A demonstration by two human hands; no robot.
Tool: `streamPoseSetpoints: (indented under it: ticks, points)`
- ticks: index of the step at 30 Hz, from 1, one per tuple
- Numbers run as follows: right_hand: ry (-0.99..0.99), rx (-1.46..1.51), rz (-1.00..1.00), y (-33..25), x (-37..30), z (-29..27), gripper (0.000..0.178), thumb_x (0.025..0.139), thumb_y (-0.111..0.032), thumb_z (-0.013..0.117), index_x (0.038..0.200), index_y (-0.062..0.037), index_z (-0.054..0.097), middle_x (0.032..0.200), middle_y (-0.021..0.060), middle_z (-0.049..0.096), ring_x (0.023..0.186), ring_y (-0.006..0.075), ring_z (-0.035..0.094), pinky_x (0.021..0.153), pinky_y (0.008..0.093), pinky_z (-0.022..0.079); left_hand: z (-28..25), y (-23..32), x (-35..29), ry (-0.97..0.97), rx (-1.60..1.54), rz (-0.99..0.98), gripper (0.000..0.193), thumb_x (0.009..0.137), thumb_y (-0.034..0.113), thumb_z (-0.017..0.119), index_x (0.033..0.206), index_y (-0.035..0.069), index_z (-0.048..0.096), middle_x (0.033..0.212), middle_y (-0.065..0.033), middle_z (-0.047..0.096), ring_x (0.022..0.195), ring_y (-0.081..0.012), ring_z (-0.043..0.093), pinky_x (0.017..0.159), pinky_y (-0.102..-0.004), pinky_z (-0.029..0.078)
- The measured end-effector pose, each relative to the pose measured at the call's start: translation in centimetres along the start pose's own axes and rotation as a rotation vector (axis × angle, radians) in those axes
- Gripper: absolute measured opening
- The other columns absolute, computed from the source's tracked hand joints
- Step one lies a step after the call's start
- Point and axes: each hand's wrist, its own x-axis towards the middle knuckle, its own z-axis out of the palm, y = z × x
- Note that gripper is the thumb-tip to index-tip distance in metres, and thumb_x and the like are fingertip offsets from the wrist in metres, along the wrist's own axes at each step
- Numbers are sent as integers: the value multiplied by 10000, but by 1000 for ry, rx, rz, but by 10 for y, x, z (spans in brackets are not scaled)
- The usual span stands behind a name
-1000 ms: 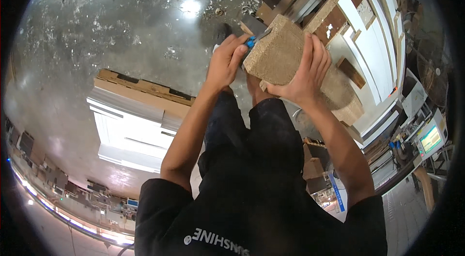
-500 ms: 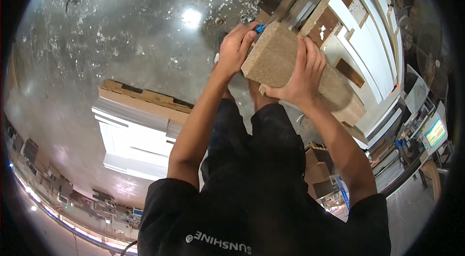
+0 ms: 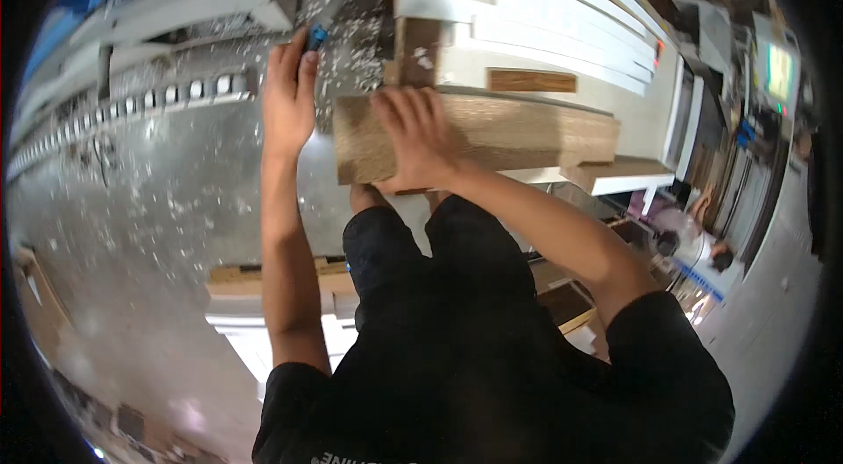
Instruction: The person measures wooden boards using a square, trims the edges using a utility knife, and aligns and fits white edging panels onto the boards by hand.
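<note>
My left hand (image 3: 288,108) is raised off to the left, its fingers closed round a small blue-and-black hand tool (image 3: 316,37) whose exact kind I cannot make out. A gap separates it from the near end of a long, thick wood-coloured block (image 3: 527,132), possibly a stack of narrow boards. Over the left end of that block lies my right hand (image 3: 420,137), gripping it with the fingers across the top and the thumb on the side toward me. The block runs off to the right, roughly level, in front of my legs.
White panels (image 3: 536,21) and a short brown wood strip (image 3: 531,80) lie beyond the block. A grey machine with a roller row (image 3: 180,93) stands at upper left. White stacked boards (image 3: 241,337) are at lower left. A person (image 3: 698,240) is at far right, near a lit screen (image 3: 779,73).
My left hand has moved left, away from the block's end, with the tool. The block has turned to lie more crosswise, my right hand still on it. The view has swung round.
</note>
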Motion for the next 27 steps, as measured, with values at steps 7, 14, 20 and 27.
streamPoseSetpoints:
  ticks: [7,14,20,27]
  points:
    - [-41,8,-49,-5,-5,-11,1277,667,-711,898,1613,18,445,1676,267,414,1582,482,319,1337,609,170,94,81,22,-530,456,458,468,1031,227,721,1485,126,665,1310,-176,698,1198,-419,664,1022,-500,531]
    - [67,-73,-29,0,-16,-15,1334,568,-712,936,1598,-11,460,1629,209,493,1562,412,395,1358,605,157,47,83,-8,-558,516,550,888,880,458,860,1593,42,533,1526,-250,565,1443,-454,499,1224,-592,356]
    - [394,11,-24,-2,-13,8,1132,615,-489,955,1536,9,527,1557,197,576,1502,312,504,1332,551,279,-15,65,-49,-860,726,361,1614,468,334,1114,1740,37,166,1748,-287,286,1633,-492,258,1318,-602,286]
    - [302,149,-57,3,-20,-14,1217,552,-457,997,1560,13,502,1559,188,563,1476,347,508,1318,549,288,-26,49,-53,-931,708,340,1751,385,327,1135,1744,52,65,1782,-313,145,1627,-536,240,1317,-599,322]
